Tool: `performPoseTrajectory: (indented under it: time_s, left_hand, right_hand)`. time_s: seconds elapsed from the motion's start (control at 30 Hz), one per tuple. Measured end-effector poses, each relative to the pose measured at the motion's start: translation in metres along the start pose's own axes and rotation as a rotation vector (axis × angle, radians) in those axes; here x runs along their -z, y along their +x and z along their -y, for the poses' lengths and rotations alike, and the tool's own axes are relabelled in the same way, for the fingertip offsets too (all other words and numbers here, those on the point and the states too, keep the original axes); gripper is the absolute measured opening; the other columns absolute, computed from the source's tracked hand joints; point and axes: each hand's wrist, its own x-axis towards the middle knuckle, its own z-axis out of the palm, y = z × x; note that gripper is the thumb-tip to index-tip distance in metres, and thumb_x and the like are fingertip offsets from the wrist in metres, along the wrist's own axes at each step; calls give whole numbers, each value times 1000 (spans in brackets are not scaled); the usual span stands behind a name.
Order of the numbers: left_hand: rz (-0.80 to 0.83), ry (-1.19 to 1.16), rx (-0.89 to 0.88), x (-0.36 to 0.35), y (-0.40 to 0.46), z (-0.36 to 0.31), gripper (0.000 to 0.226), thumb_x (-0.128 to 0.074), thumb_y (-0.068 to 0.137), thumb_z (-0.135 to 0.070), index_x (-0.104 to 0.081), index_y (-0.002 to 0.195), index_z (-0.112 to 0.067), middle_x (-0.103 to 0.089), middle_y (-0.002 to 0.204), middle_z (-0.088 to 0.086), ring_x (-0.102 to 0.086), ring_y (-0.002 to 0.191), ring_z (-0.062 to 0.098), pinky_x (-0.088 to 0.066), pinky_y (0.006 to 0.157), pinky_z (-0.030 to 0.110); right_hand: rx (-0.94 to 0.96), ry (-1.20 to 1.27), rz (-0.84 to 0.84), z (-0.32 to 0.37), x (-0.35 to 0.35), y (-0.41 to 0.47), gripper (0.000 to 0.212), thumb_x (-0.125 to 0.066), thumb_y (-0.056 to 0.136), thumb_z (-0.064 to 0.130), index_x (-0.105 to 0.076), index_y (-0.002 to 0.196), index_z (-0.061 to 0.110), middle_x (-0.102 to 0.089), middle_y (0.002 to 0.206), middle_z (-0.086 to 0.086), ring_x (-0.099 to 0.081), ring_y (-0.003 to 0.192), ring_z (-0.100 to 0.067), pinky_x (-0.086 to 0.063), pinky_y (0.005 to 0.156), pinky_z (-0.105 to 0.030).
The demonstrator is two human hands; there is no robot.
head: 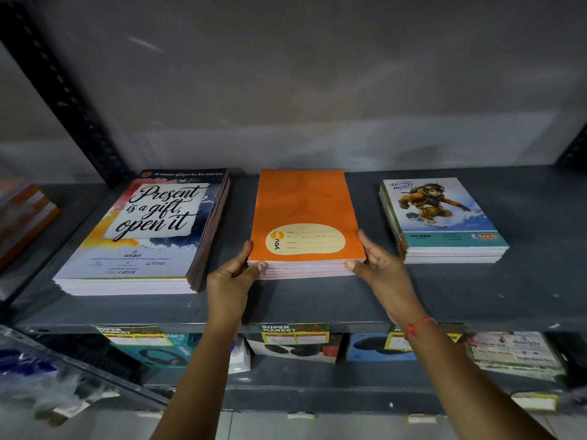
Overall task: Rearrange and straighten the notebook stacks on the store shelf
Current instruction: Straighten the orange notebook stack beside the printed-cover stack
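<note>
Three notebook stacks lie on the dark grey shelf [317,306]. The middle stack is orange [305,201] with a cream label. My left hand [235,274] grips its near left corner, thumb on the front edge. My right hand [378,262] holds its near right corner, thumb on the front edge and fingers along the side. To the left lies a large stack [143,230] whose cover reads "Present is a gift, open it". On the right is a smaller stack [441,217] with a snowboarder cover.
A black slotted upright [63,93] rises at the back left. Yellow price tags [295,333] hang on the shelf's front lip. Boxed goods [295,349] fill the shelf below. Another stack [22,217] sits on the neighbouring shelf at far left.
</note>
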Motion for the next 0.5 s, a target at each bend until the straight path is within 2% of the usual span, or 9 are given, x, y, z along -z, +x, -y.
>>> performPoseTrajectory:
  time_s: [0.07, 0.1, 0.2, 0.3, 0.4, 0.43, 0.5]
  left_hand:
    - [0, -3, 0, 0, -1, -2, 51, -63, 82, -1, -51, 130, -10, -64, 95, -14, -57, 84, -4, -51, 86, 20]
    - [4, -4, -3, 0, -1, -2, 51, -63, 82, -1, -51, 130, -10, -64, 94, -14, -57, 83, -5, -51, 86, 20]
    - [15, -13, -18, 1, 0, -1, 50, -62, 82, -1, -51, 130, -11, -64, 90, -18, -58, 82, -7, -51, 71, 3]
    - [24, -41, -25, 1, -1, 1, 50, -61, 83, 0, -51, 131, -10, -65, 93, -14, -59, 85, -4, -50, 67, 0]
    - [30, -53, -37, 2, 1, 2, 50, -62, 83, 0, -50, 131, -9, -65, 106, -4, -59, 87, -4, -50, 70, 1]
    - [28, -54, -38, 2, 1, 2, 50, -62, 82, 0, -50, 131, -8, -64, 110, -3, -59, 87, -4, -50, 71, 1]
    - [26, -55, -40, 2, 0, 2, 50, -62, 82, 0, -51, 131, -8, -63, 111, -2, -58, 87, -4, -51, 73, 4]
  right_hand:
    - [-3, 2, 5, 1, 0, -1, 67, -61, 86, 2, -32, 145, 16, -56, 123, 18, -57, 106, 9, -44, 94, -10]
    - [-5, 4, 6, 1, 0, -1, 67, -62, 86, 2, -33, 145, 16, -57, 118, 24, -58, 100, 15, -44, 89, -5]
    - [-6, -6, -3, 0, 0, -2, 65, -62, 86, 3, -35, 144, 15, -59, 107, 31, -59, 91, 24, -45, 84, -1]
    - [-2, -18, -28, 1, -1, -3, 64, -62, 86, 4, -35, 144, 15, -58, 114, 23, -59, 97, 15, -45, 89, -6]
    - [6, -27, -36, 1, -3, -4, 64, -62, 87, 7, -35, 144, 17, -58, 125, 13, -57, 111, -1, -42, 102, -20]
    - [5, -31, -40, 1, -2, -4, 64, -62, 87, 7, -35, 144, 17, -58, 127, 11, -57, 113, -4, -41, 103, -21]
    - [0, -46, -43, 3, -3, -5, 64, -62, 87, 9, -35, 144, 18, -56, 130, 9, -57, 113, -3, -43, 97, -14]
